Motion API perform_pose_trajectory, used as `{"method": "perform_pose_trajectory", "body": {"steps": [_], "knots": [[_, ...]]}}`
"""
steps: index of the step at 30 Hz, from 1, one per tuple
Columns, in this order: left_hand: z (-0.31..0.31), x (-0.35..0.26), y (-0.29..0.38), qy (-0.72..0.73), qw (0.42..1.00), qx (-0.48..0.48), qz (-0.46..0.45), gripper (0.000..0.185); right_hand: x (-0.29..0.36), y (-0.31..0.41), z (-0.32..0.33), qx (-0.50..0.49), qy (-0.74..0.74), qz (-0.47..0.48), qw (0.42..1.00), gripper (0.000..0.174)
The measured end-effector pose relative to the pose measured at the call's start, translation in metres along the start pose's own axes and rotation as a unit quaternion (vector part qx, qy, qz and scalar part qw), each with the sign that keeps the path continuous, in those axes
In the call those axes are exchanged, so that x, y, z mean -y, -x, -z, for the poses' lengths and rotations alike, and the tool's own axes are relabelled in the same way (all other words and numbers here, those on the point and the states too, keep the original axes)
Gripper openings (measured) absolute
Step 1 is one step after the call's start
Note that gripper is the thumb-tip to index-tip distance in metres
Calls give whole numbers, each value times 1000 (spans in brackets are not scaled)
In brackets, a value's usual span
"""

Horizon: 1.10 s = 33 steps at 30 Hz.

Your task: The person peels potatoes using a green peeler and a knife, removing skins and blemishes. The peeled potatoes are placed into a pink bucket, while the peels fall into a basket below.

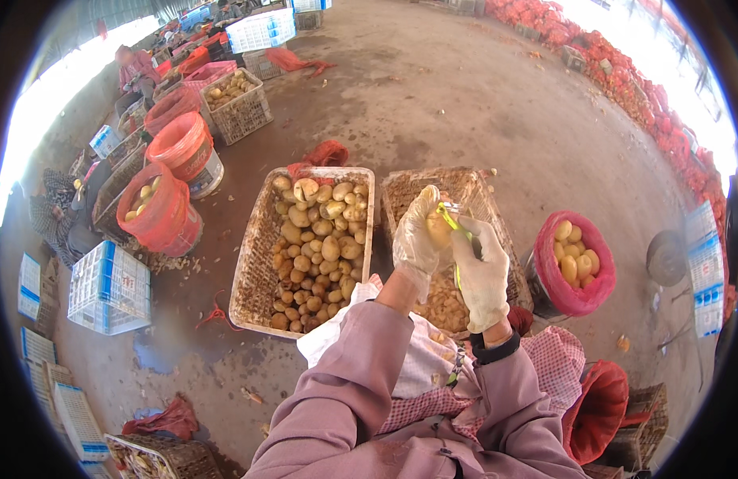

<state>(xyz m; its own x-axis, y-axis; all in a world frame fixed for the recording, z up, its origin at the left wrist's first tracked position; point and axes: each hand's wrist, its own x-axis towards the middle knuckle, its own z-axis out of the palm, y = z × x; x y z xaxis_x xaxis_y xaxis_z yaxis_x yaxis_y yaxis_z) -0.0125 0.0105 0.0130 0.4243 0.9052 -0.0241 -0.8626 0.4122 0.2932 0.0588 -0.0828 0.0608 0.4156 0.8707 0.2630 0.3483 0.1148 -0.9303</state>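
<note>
My left hand (418,230), in a clear plastic glove over a pale one, grips a potato (439,231) that is partly hidden by the fingers. A yellow-green peeler (447,214) is held in my right hand (481,263), which wears a pale fabric glove; its blade lies against the potato or just over it. Below both hands stands a dirty plastic crate (487,206) with peelings (445,305) in it. Left of it, another crate (249,281) holds many unpeeled potatoes (321,239). To the right, peeled potatoes (575,254) fill a bucket lined with pink mesh (605,278).
Buckets with red mesh (171,221) stand at left, near a white-and-blue crate (109,287) and a seated person (64,209). Another person (135,72) sits farther back. Red mesh sacks (632,84) line the far right. A red mesh bag (599,407) lies close at lower right.
</note>
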Motion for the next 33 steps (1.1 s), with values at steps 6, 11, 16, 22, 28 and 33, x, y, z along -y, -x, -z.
{"method": "perform_pose_trajectory", "body": {"steps": [6,11,16,22,28,33], "knots": [[-10,7,7,3,999,-39,20,20,-11,16,0,-49,31,26,998,21],[4,7,0,-21,1000,-5,11,29,-19,26,-6,-79,14,79,994,24],[10,9,-5,-45,999,-20,16,35,-20,33,-5,-97,-5,61,993,24],[6,-12,-14,-43,999,-5,7,43,-72,79,-1,-17,32,-9,999,21],[-1,-11,-8,57,997,12,53,48,-53,57,13,-60,-5,-16,998,24],[3,-8,-11,25,999,-18,32,41,-24,31,-6,-67,-24,93,993,24]]}}
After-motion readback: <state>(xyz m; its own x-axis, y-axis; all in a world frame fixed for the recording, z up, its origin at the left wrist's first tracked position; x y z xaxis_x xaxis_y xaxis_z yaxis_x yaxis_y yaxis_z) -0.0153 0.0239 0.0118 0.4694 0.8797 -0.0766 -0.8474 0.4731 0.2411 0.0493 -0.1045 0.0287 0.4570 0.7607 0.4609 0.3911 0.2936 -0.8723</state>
